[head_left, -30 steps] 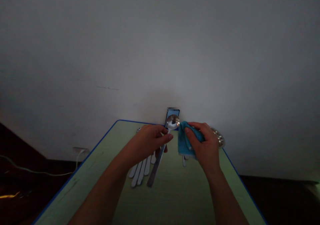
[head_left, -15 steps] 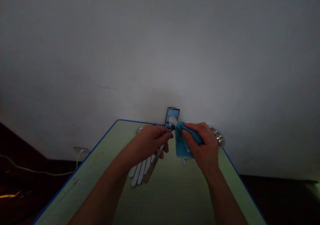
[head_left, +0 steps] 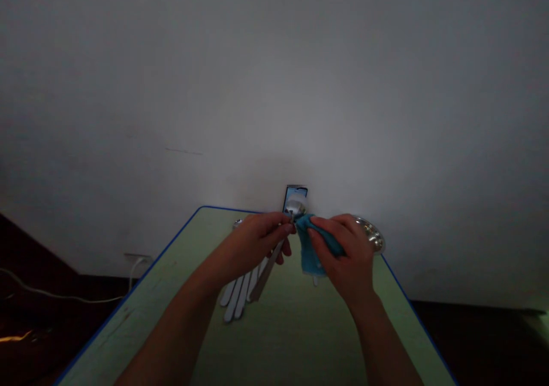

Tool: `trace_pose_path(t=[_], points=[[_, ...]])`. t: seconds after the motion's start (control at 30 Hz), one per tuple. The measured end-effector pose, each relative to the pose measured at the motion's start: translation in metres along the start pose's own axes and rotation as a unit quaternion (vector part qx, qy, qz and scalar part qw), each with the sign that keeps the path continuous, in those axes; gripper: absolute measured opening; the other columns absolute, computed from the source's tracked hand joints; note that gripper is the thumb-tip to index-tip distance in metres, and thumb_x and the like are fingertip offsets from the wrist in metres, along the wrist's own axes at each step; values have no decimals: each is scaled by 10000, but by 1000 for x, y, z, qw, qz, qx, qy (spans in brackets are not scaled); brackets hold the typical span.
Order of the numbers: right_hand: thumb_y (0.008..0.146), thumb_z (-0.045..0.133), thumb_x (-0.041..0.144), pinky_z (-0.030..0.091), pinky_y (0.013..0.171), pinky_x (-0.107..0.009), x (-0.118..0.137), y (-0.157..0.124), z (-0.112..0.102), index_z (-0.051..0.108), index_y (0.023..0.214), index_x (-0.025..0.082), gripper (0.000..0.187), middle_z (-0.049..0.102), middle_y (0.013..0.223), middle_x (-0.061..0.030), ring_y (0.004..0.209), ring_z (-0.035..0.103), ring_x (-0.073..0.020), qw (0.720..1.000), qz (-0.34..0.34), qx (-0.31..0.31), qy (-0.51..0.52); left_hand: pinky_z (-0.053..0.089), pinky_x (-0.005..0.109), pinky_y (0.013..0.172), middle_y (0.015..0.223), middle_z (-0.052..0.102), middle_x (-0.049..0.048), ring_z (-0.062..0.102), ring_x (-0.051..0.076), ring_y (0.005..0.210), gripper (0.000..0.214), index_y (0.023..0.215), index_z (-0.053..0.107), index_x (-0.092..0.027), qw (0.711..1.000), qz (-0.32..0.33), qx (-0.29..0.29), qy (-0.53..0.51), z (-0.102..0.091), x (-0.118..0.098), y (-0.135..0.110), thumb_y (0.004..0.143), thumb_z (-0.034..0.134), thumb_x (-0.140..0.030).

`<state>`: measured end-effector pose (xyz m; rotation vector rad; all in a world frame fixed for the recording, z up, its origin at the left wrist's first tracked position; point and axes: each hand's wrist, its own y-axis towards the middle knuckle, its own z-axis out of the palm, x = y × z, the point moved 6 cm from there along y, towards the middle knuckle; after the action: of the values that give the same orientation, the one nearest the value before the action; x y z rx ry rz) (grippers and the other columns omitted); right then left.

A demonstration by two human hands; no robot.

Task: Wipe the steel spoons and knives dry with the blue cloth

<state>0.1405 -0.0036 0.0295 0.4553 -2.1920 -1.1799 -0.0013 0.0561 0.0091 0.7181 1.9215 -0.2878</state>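
Note:
My left hand (head_left: 266,234) is closed around a metal spoon (head_left: 295,206), gripping it near the neck. The spoon's bowl points up and away, and its handle slants down toward me below the hand. In my right hand (head_left: 347,249) is a bunched blue cloth (head_left: 311,254), pinched between thumb and fingers. One corner of the cloth meets the spoon just under the bowl. Several metal utensil handles (head_left: 237,297) lie side by side on the table under my left wrist; their far ends are mostly hidden by that hand.
A phone (head_left: 291,191) leans on the wall behind the spoon. To the right, a shiny metal dish (head_left: 372,234) stands partly behind my right hand. Another handle tip (head_left: 315,281) shows below the cloth. The green table (head_left: 283,340) has blue edging and meets the wall.
The spoon has turned, so its bowl now looks broader and shinier. My right hand and the cloth have shifted slightly left, closer to the spoon's neck.

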Motion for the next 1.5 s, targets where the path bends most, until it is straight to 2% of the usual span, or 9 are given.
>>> trace_pose_path(t=[0.2, 0.4, 0.67, 0.87, 1.17, 1.5], points=[[818, 592, 189, 441, 569, -259, 6, 0, 1, 646, 1002, 223, 195, 530, 780, -11, 658, 525, -112, 996, -60, 5, -62, 460, 208, 561, 678, 626, -4, 596, 96, 564, 241, 814, 529, -174, 1000, 14, 7, -3, 2, 1, 2, 902, 388, -350], [820, 586, 193, 446, 558, -249, 7, 0, 3, 649, 978, 214, 172, 538, 771, -14, 641, 530, -110, 994, -74, 9, -84, 442, 209, 582, 653, 608, -11, 579, 95, 576, 233, 804, 535, -174, 999, 31, 14, 28, 2, -2, 4, 908, 382, -314], [815, 596, 188, 458, 586, -253, 7, 0, 0, 645, 974, 216, 169, 544, 788, -14, 670, 536, -112, 995, -68, -4, -80, 418, 206, 588, 626, 578, -24, 553, 92, 580, 242, 781, 545, -174, 995, 65, 12, 69, 1, -4, 4, 912, 369, -277], [798, 616, 163, 444, 588, -252, 8, 0, -1, 655, 973, 192, 181, 543, 784, -16, 676, 531, -109, 996, -67, -13, -65, 412, 188, 570, 605, 565, -37, 547, 85, 568, 237, 734, 534, -172, 994, 62, 14, 85, -4, -7, 2, 897, 381, -251], [787, 623, 149, 424, 558, -232, 7, 2, -7, 678, 930, 170, 155, 556, 763, -13, 641, 528, -95, 997, -50, -23, -59, 396, 178, 584, 627, 583, -35, 536, 74, 567, 222, 771, 555, -166, 987, 79, 40, 135, -5, -6, -1, 898, 382, -224], [790, 618, 142, 441, 594, -238, 4, 5, -10, 684, 918, 167, 147, 551, 757, -8, 664, 541, -99, 999, -3, -27, -42, 384, 175, 594, 638, 589, -34, 537, 74, 589, 218, 770, 559, -165, 983, 99, 56, 147, -5, -2, -1, 892, 378, -172]])
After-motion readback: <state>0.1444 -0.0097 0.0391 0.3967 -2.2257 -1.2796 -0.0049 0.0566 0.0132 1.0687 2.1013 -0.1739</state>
